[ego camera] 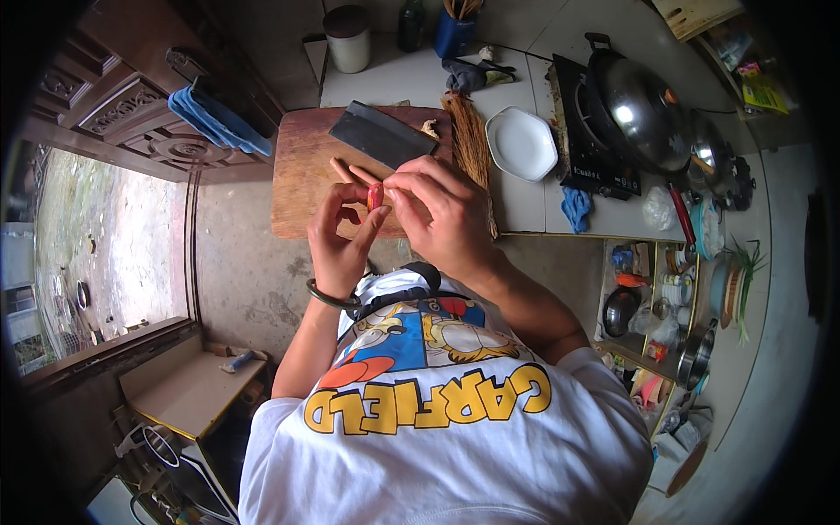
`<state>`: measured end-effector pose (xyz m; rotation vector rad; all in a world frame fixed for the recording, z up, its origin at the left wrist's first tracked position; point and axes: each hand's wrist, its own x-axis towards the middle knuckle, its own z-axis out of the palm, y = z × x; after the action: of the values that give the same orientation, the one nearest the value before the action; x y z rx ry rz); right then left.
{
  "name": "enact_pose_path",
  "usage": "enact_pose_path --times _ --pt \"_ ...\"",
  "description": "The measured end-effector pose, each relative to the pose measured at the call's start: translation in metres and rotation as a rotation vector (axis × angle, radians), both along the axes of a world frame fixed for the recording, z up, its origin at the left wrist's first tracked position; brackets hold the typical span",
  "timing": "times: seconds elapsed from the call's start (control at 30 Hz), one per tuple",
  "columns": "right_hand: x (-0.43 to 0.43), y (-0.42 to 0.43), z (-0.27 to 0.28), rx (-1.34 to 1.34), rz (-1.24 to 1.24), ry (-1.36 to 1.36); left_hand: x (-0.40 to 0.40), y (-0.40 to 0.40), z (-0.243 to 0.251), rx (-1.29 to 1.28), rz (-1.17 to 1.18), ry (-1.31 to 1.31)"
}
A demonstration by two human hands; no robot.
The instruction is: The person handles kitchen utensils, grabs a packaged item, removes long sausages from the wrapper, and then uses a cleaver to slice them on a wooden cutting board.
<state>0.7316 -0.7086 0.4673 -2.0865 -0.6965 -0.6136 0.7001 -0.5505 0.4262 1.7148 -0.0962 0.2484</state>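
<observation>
Over the near edge of a wooden cutting board (298, 197), my left hand (341, 239) grips a small sausage in a red wrapper (375, 196) between thumb and fingers. My right hand (446, 213) pinches at the wrapper's side with thumb and forefinger. Two bare pinkish sausages, one on the left (340, 169) and one beside it (364, 174), lie just beyond my fingers. A dark-bladed cleaver (384, 134) rests flat on the board behind them, partly hidden by my right hand. At its right end sits a knob of ginger (430, 128).
Right of the board lie a straw brush (471, 141) and a white plate (522, 144). Farther right, a lidded wok (636, 111) stands on a cooktop (590, 174). A dark cloth (469, 74), a blue utensil holder (454, 36) and a lidded jar (348, 46) stand behind.
</observation>
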Motion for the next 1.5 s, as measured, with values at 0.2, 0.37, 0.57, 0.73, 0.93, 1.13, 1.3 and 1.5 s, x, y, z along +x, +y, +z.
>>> enact_pose_path --times 0.2,0.37,0.57,0.73,0.93,1.13,1.3,1.5 --pt "-0.002 0.001 -0.006 -0.003 -0.009 0.013 -0.002 0.001 -0.002 0.115 0.072 -0.086" --pt "-0.002 0.001 -0.004 0.02 -0.01 0.038 -0.003 0.001 0.0 0.19 0.065 -0.159" --pt "-0.001 -0.002 -0.005 0.015 0.001 0.085 -0.002 0.001 0.005 0.224 0.059 -0.197" --pt "-0.002 -0.007 0.003 0.102 0.093 0.312 -0.001 0.003 0.003 0.185 0.0 -0.197" --pt "0.001 -0.017 0.001 0.318 0.261 0.853 -0.005 0.021 -0.007 -0.389 -0.317 0.215" --pt "-0.002 -0.015 -0.014 0.378 0.253 0.847 -0.002 0.016 -0.005 -0.64 -0.364 0.283" --pt "-0.003 -0.008 -0.006 0.321 0.185 0.521 -0.001 0.013 -0.006 -0.551 -0.284 0.278" --pt "-0.005 -0.009 -0.002 0.273 0.145 0.54 0.0 0.012 -0.008 -0.375 -0.229 0.189"
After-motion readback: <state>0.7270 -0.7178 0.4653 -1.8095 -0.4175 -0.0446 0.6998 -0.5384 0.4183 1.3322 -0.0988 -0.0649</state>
